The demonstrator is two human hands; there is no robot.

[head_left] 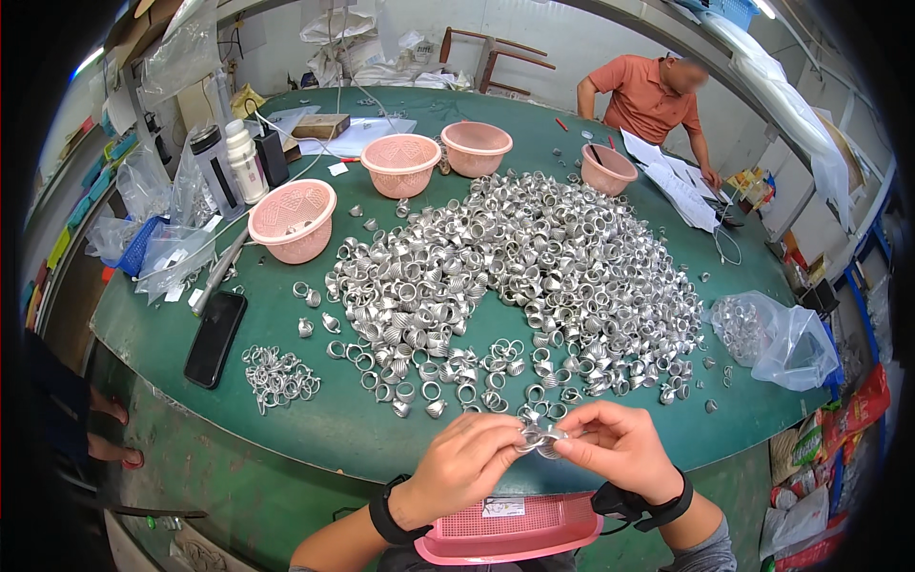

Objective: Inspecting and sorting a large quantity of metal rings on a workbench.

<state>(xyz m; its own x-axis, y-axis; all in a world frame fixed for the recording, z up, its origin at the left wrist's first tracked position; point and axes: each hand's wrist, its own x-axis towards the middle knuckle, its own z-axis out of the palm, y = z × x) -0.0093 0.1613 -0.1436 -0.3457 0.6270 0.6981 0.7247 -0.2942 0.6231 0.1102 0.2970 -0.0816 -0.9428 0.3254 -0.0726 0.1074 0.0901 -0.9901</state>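
Note:
At the table's near edge, my left hand [456,474] and my right hand [620,448] meet, fingertips pinched. Between them are a few silver metal rings [541,440]; which hand grips which ring is partly hidden by the fingers. Just beyond my fingers spreads a large heap of silver rings [572,276], many with ridged wide fronts. To the left lies a small separate pile of thinner, open silver pieces [278,378]. Below my hands, over my lap, sits a pink plastic basket [519,543]. Dark bands circle both my wrists.
Pink bowl-shaped baskets [292,238] stand beyond the heap. A black phone [215,339] lies at left, near bottles [246,164]. A clear bag of rings [743,324] rests at right. Across the green table [152,324], a person in an orange shirt [648,95] sits by papers [672,186].

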